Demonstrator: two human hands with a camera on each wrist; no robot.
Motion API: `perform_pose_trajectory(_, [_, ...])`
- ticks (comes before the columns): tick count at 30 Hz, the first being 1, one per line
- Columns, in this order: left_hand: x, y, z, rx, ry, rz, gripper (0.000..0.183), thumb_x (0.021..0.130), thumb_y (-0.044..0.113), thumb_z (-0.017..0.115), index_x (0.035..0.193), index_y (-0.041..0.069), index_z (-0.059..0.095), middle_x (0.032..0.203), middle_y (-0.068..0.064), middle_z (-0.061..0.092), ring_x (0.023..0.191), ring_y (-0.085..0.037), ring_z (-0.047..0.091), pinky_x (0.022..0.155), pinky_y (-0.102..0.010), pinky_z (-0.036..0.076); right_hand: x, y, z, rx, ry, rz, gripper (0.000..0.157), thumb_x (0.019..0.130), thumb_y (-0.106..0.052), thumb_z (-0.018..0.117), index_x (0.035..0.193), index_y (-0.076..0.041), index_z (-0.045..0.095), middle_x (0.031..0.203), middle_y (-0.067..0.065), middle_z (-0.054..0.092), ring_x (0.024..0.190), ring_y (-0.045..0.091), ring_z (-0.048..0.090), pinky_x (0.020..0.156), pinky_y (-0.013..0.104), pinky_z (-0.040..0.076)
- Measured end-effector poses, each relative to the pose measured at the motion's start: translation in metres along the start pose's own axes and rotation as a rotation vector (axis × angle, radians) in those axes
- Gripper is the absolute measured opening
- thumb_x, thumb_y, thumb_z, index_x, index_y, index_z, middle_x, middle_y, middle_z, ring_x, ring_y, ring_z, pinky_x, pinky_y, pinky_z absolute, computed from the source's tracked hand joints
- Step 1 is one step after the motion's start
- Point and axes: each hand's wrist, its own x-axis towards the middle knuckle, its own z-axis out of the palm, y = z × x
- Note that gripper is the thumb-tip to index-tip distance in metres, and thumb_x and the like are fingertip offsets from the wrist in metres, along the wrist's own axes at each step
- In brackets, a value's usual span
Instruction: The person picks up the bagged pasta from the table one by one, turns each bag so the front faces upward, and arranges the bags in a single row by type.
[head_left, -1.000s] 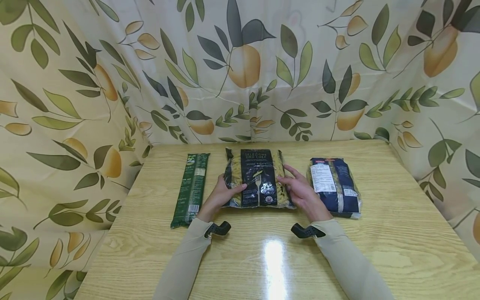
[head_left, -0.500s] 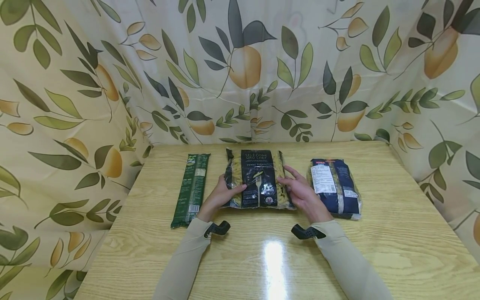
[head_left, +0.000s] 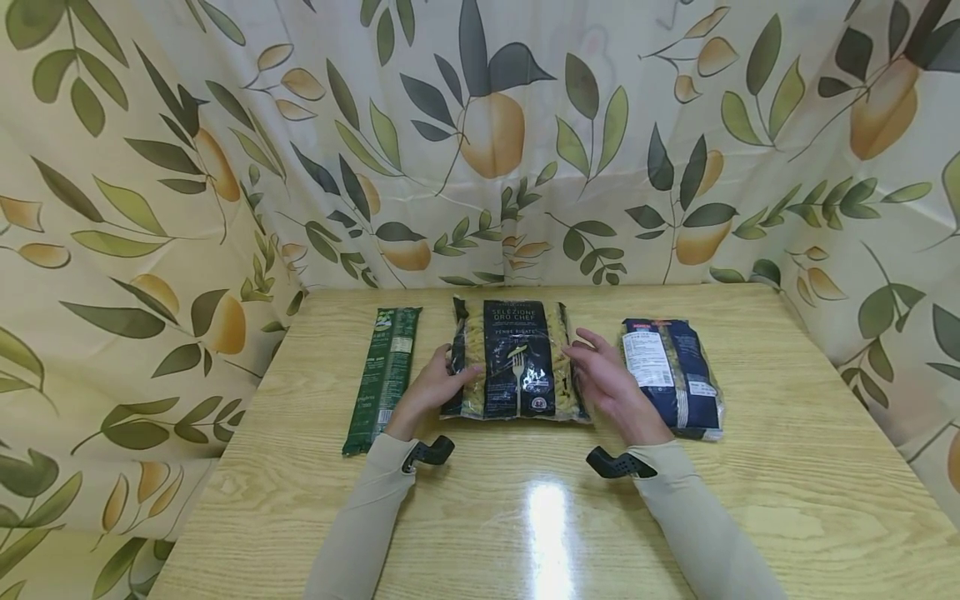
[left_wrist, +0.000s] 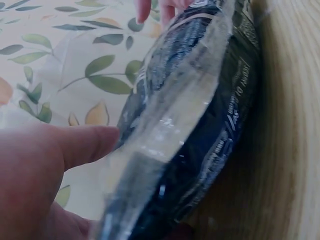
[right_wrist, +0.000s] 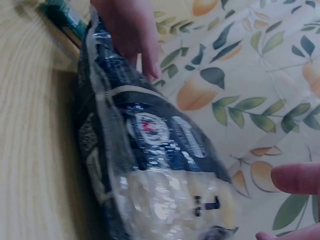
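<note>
A black and clear bag of penne pasta lies face up on the table between both hands. My left hand is at its left edge. The thumb is straight and its tip is at the bag's edge; whether it touches is hard to tell. Other left fingers are partly hidden by the bag. At the bag's right side is my right hand, its fingers loosely extended. In the right wrist view, a fingertip stands apart from the bag.
A long green pasta packet lies left of the penne, close to the left wrist. A dark blue pasta bag with a white label lies just right of the right hand. Leaf-patterned cloth hangs behind the wooden table.
Both hands have loosened from the penne bag. The left hand has shifted slightly left and its thumb slid outward; the right hand has moved slightly right. The bag stays in place.
</note>
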Motion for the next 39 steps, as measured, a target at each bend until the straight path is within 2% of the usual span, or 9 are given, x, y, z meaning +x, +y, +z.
perform_pose_trajectory(5, [0.001,0.003,-0.006,0.012,-0.007,-0.005,0.089,0.102,0.05,0.059,0.165,0.003,0.016,0.16,-0.029,0.039,0.143,-0.047,0.047,0.115,-0.061,0.042,-0.003,-0.008,-0.003,-0.002,-0.044,-0.054,0.075,0.109,-0.01,0.046,0.165,-0.004,-0.002,0.173,0.023,0.002,0.162,0.031,0.008,0.134,0.042,0.008])
perform_pose_trajectory(9, [0.0,0.005,-0.011,0.002,-0.006,-0.002,0.083,0.104,0.046,0.058,0.164,0.003,0.02,0.158,-0.027,0.042,0.139,-0.045,0.052,0.113,-0.06,0.045,-0.007,-0.013,-0.005,-0.025,-0.07,-0.071,0.073,0.109,-0.013,0.046,0.165,-0.003,0.0,0.173,0.025,0.005,0.162,0.034,0.01,0.133,0.044,0.01])
perform_pose_trajectory(15, [-0.006,0.011,-0.016,-0.041,-0.023,0.024,0.08,0.104,0.046,0.058,0.164,0.007,0.023,0.16,-0.022,0.042,0.14,-0.043,0.051,0.113,-0.059,0.045,-0.017,-0.023,-0.014,-0.081,-0.063,-0.109,0.068,0.11,-0.017,0.047,0.166,-0.004,0.01,0.172,0.023,0.013,0.161,0.036,0.014,0.133,0.046,0.013])
perform_pose_trajectory(21, [-0.012,0.02,-0.016,-0.103,-0.04,0.056,0.075,0.105,0.041,0.057,0.164,0.009,0.024,0.166,-0.017,0.034,0.149,-0.04,0.041,0.115,-0.058,0.043,-0.029,-0.04,-0.02,-0.138,-0.045,-0.164,0.066,0.111,-0.021,0.046,0.165,-0.004,0.013,0.17,0.024,0.018,0.159,0.037,0.02,0.132,0.048,0.017])
perform_pose_trajectory(26, [-0.019,0.038,-0.015,-0.164,-0.046,0.131,0.073,0.105,0.041,0.059,0.163,0.01,0.028,0.168,-0.015,0.033,0.152,-0.04,0.037,0.118,-0.058,0.041,-0.038,-0.056,-0.029,-0.187,-0.01,-0.232,0.064,0.108,-0.027,0.054,0.162,-0.007,0.027,0.153,0.009,0.044,0.146,0.021,0.04,0.13,0.048,0.022])
perform_pose_trajectory(29, [-0.024,0.052,-0.013,-0.208,-0.079,0.175,0.07,0.105,0.041,0.059,0.163,0.013,0.03,0.168,-0.015,0.033,0.151,-0.038,0.04,0.117,-0.057,0.042,-0.044,-0.062,-0.036,-0.212,0.024,-0.276,0.051,0.106,-0.029,0.058,0.152,-0.015,0.041,0.134,-0.01,0.052,0.136,0.011,0.045,0.126,0.037,0.033])
perform_pose_trajectory(33, [-0.028,0.067,-0.008,-0.268,-0.115,0.21,0.066,0.105,0.04,0.058,0.162,0.018,0.032,0.167,-0.014,0.033,0.151,-0.035,0.04,0.119,-0.057,0.04,-0.051,-0.066,-0.044,-0.285,0.103,-0.346,0.042,0.105,-0.029,0.061,0.143,-0.019,0.049,0.125,-0.017,0.054,0.125,0.003,0.051,0.106,0.016,0.046])
perform_pose_trajectory(36, [-0.029,0.075,-0.003,-0.307,-0.126,0.248,0.063,0.106,0.038,0.057,0.161,0.016,0.035,0.166,-0.015,0.035,0.151,-0.035,0.04,0.12,-0.057,0.038,-0.054,-0.071,-0.049,-0.397,0.191,-0.37,0.051,0.106,-0.032,0.059,0.151,-0.013,0.046,0.137,-0.004,0.056,0.12,-0.002,0.053,0.096,0.009,0.047])
perform_pose_trajectory(39, [-0.03,0.083,0.004,-0.343,-0.147,0.283,0.06,0.107,0.036,0.056,0.16,0.015,0.037,0.164,-0.015,0.037,0.15,-0.033,0.042,0.121,-0.055,0.038,-0.056,-0.077,-0.052,-0.482,0.277,-0.358,0.061,0.107,-0.034,0.056,0.159,-0.009,0.038,0.152,0.01,0.049,0.13,0.007,0.054,0.097,0.008,0.047])
